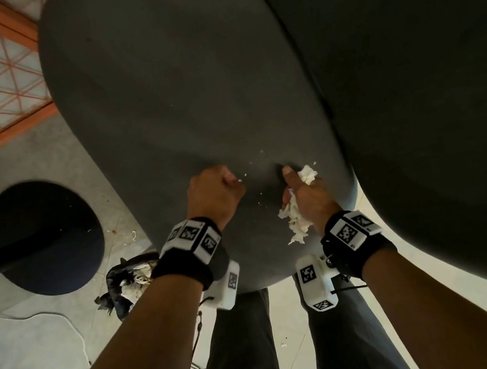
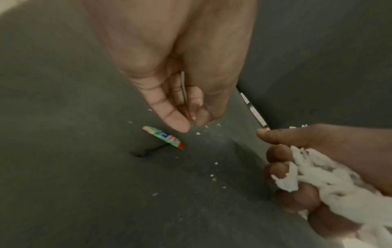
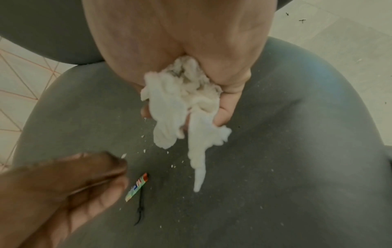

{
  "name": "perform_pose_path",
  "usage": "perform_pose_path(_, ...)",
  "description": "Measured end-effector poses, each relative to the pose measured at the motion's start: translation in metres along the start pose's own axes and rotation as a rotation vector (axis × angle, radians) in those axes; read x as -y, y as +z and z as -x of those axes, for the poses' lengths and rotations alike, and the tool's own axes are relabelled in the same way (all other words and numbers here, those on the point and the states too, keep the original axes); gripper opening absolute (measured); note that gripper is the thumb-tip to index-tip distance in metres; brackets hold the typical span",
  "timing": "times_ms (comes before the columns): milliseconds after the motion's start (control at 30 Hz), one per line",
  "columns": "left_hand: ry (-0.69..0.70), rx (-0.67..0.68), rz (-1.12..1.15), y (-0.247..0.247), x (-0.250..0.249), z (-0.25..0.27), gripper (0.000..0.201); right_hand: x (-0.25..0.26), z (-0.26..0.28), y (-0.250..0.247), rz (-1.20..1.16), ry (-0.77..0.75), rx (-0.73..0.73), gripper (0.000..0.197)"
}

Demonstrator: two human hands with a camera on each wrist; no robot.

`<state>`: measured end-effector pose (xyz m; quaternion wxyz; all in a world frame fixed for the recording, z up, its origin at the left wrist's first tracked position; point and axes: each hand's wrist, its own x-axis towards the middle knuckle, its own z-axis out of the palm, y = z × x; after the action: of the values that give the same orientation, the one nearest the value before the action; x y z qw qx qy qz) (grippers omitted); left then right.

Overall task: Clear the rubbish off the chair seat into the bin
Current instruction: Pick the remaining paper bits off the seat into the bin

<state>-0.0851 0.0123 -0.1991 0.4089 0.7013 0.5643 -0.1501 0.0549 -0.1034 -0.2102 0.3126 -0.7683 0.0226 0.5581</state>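
The dark grey chair seat fills the head view. My right hand grips a crumpled white tissue just above the seat's near right part, with shreds hanging below the fist. My left hand, a little to its left, pinches tiny white paper scraps at thumb and fingertip, and a thin sliver sits inside its curled fingers. On the seat beside the left fingertips lie a small colourful wrapper strip, a thin black twig-like piece, and scattered white crumbs.
A black bin bag with rubbish in it sits on the floor, left of the seat's near edge. A black round base with a pole stands further left. The chair's backrest rises on the right. My legs stand against the seat's front.
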Motion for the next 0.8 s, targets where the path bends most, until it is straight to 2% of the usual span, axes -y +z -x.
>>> perform_pose_path(67, -0.037, 0.010, -0.051, -0.005, 0.015, 0.012, 0.003, 0.000, 0.001, 0.003, 0.042, -0.017, 0.023, 0.054)
perform_pose_path(167, -0.041, 0.024, -0.060, -0.003, 0.027, 0.021, 0.021, -0.002, 0.001, 0.010, 0.051, -0.033, 0.051, 0.057)
perform_pose_path(267, 0.002, 0.001, -0.102, 0.004, 0.026, 0.020, 0.031, -0.005, 0.001, 0.017, 0.063, -0.049, 0.071, 0.059)
perform_pose_path(533, 0.029, -0.060, -0.135, 0.018, 0.030, 0.014, 0.017, -0.003, -0.003, 0.020, 0.096, -0.064, 0.085, 0.055)
perform_pose_path(667, 0.027, -0.023, -0.192, 0.015, 0.029, 0.005, 0.013, 0.002, -0.001, 0.024, 0.136, -0.088, 0.084, 0.057)
perform_pose_path(800, 0.012, 0.033, 0.020, -0.004, 0.020, 0.004, 0.012, 0.006, 0.001, 0.030, 0.129, -0.080, 0.086, 0.053)
